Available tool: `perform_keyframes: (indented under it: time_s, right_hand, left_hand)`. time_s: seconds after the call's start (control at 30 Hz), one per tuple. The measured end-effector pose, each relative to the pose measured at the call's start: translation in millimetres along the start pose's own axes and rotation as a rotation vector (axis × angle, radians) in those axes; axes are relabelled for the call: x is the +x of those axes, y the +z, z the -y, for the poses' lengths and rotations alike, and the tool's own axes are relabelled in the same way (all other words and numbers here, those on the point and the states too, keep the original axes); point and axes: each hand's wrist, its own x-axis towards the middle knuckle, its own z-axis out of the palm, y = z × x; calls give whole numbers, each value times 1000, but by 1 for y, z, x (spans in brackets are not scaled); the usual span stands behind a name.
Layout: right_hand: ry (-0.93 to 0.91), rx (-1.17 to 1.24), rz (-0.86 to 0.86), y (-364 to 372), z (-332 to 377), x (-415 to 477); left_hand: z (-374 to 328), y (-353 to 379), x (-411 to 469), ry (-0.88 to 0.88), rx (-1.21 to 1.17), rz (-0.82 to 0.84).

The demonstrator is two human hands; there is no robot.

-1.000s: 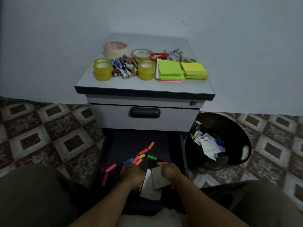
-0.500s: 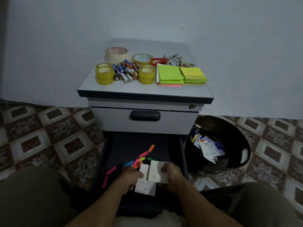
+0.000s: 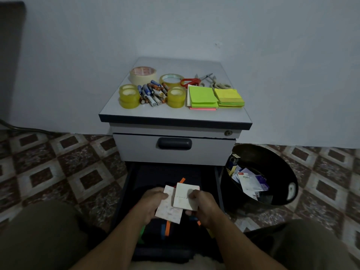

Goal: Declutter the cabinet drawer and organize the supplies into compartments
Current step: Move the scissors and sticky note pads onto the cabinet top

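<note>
The dark lower drawer of the cabinet is pulled out below me. Small coloured sticky flags lie scattered on its floor, partly hidden under my hands. My left hand grips a pale paper card by its left edge. My right hand pinches a second white card, which overlaps the first. Both cards are lifted above the drawer.
On the cabinet top stand tape rolls, a pile of batteries, scissors and sticky note pads. The upper drawer is closed. A black bin with paper scraps stands on the tiled floor at the right.
Both hands have risen out of the drawer with the two cards, which now overlap more closely. The view has tilted so the cabinet sits lower in frame.
</note>
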Motion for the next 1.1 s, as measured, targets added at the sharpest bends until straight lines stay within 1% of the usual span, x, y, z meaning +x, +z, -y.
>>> perform_keyframes:
  time_s: [0.17,0.33,0.57,0.8,0.87,0.93,1.03,1.1]
  right_hand:
    - [-51,-7,35,5,8,-12]
    - [-146,-13,66,9,23,-29]
    - [-251,0,120,2,55,-61]
    - [-317,118,229,-5,102,-108]
    - [-356,126,228,-5,120,-119]
    - [-405,129,213,-5,140,-127]
    - [-502,113,138,-11,177,-131]
    - [-549,130,78,-20,202,-133]
  left_hand:
    - [-12,-2,-19,71,8,-76]
    - [-32,-7,-40,149,-14,-101]
    - [-59,-13,-77,241,-76,-69]
    - [-99,-13,-119,361,-127,-31]
    - [-115,-12,-130,418,-139,-33]
    - [-133,-10,-138,472,-132,-68]
    - [-167,-10,-141,560,-129,-176]
    - [-191,-9,-140,591,-157,-219]
